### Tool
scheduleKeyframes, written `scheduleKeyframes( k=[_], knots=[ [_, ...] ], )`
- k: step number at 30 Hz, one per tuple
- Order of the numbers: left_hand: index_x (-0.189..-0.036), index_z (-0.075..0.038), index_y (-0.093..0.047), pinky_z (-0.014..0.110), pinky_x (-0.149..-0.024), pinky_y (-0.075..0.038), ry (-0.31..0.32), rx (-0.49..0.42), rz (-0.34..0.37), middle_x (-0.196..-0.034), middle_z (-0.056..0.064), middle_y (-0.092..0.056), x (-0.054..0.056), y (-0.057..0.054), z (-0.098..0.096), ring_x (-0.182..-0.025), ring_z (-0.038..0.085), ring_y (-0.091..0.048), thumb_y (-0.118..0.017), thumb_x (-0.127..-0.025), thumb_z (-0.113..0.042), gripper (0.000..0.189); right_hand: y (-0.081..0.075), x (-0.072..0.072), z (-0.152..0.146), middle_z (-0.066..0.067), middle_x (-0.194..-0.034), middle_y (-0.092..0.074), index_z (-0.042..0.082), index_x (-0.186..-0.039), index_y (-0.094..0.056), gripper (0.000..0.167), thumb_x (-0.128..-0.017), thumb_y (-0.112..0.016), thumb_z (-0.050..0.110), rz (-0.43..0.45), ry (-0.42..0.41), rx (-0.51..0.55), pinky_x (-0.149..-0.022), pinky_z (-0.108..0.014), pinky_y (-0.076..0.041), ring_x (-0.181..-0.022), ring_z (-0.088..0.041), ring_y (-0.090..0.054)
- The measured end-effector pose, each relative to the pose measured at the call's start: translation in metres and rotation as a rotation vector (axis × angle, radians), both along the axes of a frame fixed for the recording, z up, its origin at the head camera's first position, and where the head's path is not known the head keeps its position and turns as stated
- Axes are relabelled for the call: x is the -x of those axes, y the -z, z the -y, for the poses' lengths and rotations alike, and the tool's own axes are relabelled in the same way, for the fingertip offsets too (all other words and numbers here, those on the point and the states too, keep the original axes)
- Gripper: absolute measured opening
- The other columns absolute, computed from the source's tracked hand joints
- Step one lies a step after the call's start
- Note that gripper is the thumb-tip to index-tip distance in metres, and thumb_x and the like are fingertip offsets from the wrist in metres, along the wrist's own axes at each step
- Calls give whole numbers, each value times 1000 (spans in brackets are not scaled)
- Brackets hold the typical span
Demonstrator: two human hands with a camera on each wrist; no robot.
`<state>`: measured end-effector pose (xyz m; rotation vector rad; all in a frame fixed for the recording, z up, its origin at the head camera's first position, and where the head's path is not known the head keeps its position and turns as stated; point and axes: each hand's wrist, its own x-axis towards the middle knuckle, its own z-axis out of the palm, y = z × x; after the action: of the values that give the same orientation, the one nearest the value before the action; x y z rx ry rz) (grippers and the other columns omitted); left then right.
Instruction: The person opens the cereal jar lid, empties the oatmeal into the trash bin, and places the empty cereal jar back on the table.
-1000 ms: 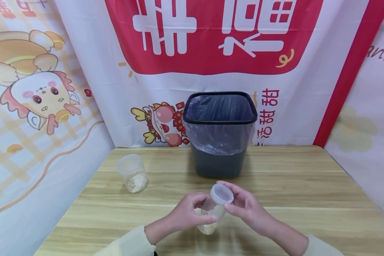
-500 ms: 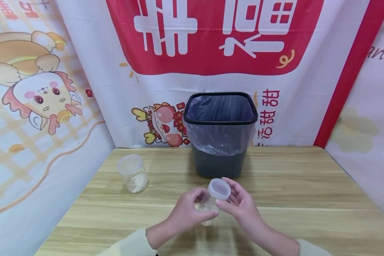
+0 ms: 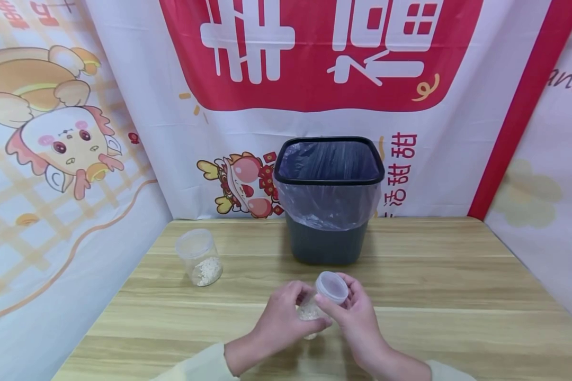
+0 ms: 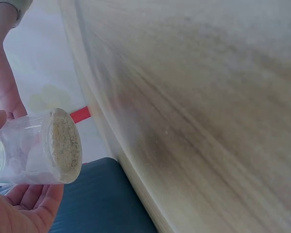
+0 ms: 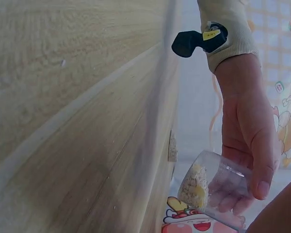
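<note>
A clear plastic jar [image 3: 310, 311] with pale flakes in its bottom is held tilted above the table, its frosted lid [image 3: 332, 287] leaning to the right. My left hand [image 3: 282, 317] grips the jar's body, thumb on the near side and fingers round the far side. At the lid, my right hand [image 3: 359, 320] has its thumb on the near edge and fingers behind, pinching it. The left wrist view shows the flakes [image 4: 67, 148] through the jar's raised base. In the right wrist view the left hand's fingers show through the jar wall [image 5: 228, 174].
Another clear jar [image 3: 199, 257] with pale flakes stands at the table's left. A dark bin [image 3: 328, 243] lined with a plastic bag stands at the back middle, beyond the hands. Printed cloth hangs behind and on both sides of the wooden table [image 3: 434, 275].
Both hands and the jar rose slightly, then came down a little and tipped to the right. The right thumb has shifted leftward along the lid's near edge. The other jar and bin stay put.
</note>
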<state>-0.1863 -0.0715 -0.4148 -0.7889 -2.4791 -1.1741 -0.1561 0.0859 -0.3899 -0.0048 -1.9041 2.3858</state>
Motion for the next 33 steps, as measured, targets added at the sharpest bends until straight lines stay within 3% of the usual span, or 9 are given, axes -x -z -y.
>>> scheduleKeyframes(
  k=[6, 10, 13, 19, 23, 29, 33],
  knots=[
    [-101, -15, -64, 24, -72, -54, 26, -12, 30, -95, -7, -62, 0, 0, 2, -83, 7, -60, -86, -70, -39, 45, 3, 2, -8, -15, -120, -58, -4, -129, -47, 55, -81, -73, -2, -39, -70, -37, -92, -25, -49, -108, -20, -59],
    [-106, -14, -66, 24, -77, -54, 91, -57, 99, -99, -6, -64, 2, 0, 6, -88, 7, -61, -86, -72, -34, 44, 2, 6, -16, -17, -119, -60, -7, -129, -50, 55, -79, -73, -6, -67, -144, -53, -91, -26, -50, -106, -20, -60],
    [-107, -13, -67, 26, -81, -54, 168, -95, 160, -99, -4, -65, 6, -1, 10, -90, 9, -62, -85, -73, -30, 41, 0, 9, -24, -17, -118, -60, -11, -131, -47, 56, -81, -72, -5, -98, -250, -79, -89, -26, -51, -104, -18, -60],
    [-101, -6, -69, 29, -82, -55, 353, -135, 312, -96, 6, -67, 15, -3, 16, -89, 19, -65, -82, -76, -17, 30, 3, 21, -42, -15, -119, -59, -17, -134, -38, 57, -87, -68, -1, -223, -539, -77, -91, -30, -51, -108, -18, -60],
    [-97, -3, -69, 29, -82, -55, 393, -124, 401, -95, 11, -68, 16, -4, 18, -89, 20, -65, -82, -76, -14, 27, 8, 26, -49, -13, -121, -59, -17, -135, -36, 56, -89, -64, -2, -264, -663, -64, -93, -31, -49, -111, -20, -59],
    [-99, -5, -68, 27, -83, -54, 374, -99, 408, -94, 5, -68, 15, -3, 17, -89, 20, -65, -82, -76, -15, 29, 12, 27, -50, -15, -129, -56, -15, -139, -32, 59, -90, -62, -3, -263, -704, -49, -95, -31, -47, -116, -19, -56],
    [-100, -5, -68, 26, -84, -53, 311, -80, 355, -95, 4, -68, 14, -3, 15, -91, 19, -65, -82, -76, -20, 32, 8, 22, -44, -18, -134, -51, -11, -143, -29, 70, -86, -68, -2, -219, -589, -57, -99, -28, -44, -119, -17, -54]
  ],
)
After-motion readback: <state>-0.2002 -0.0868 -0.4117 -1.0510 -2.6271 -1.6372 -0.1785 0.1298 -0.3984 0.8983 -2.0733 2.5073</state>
